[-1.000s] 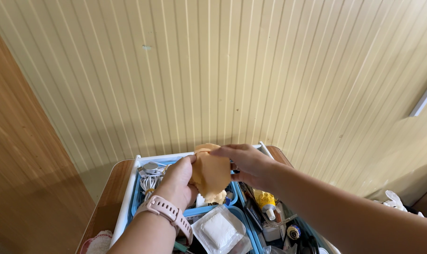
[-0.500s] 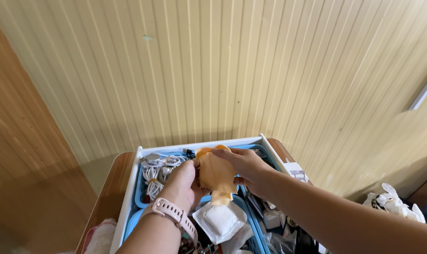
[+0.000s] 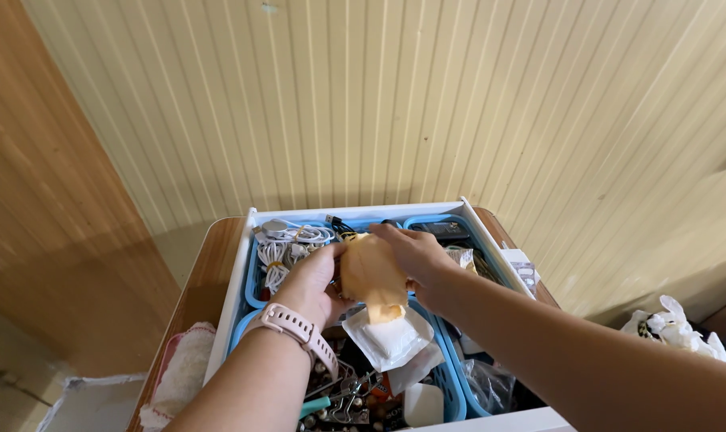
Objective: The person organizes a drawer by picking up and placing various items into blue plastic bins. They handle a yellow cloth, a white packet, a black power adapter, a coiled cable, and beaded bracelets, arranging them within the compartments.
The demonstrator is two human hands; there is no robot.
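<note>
Both my hands hold a soft peach-orange cloth-like piece (image 3: 371, 276) above an open white drawer (image 3: 236, 276). My left hand (image 3: 315, 284), with a pink watch on the wrist, grips its left edge. My right hand (image 3: 415, 258) pinches its top and right side. Under the piece lies a clear bag holding a white pad (image 3: 391, 336). Blue baskets (image 3: 253, 296) fill the drawer; the far left one holds coiled white cables (image 3: 287, 248).
Metal clips and small tools (image 3: 343, 396) lie in the near basket, dark packets (image 3: 491, 384) in the right one. A pinkish towel (image 3: 179, 372) hangs at the left on the wooden top (image 3: 203, 280). A white plastic bag (image 3: 671, 328) sits far right. Behind is a cream panelled wall.
The view tilted down, so more of the drawer shows. Both hands lowered the peach piece slightly toward the baskets and kept hold of it.
</note>
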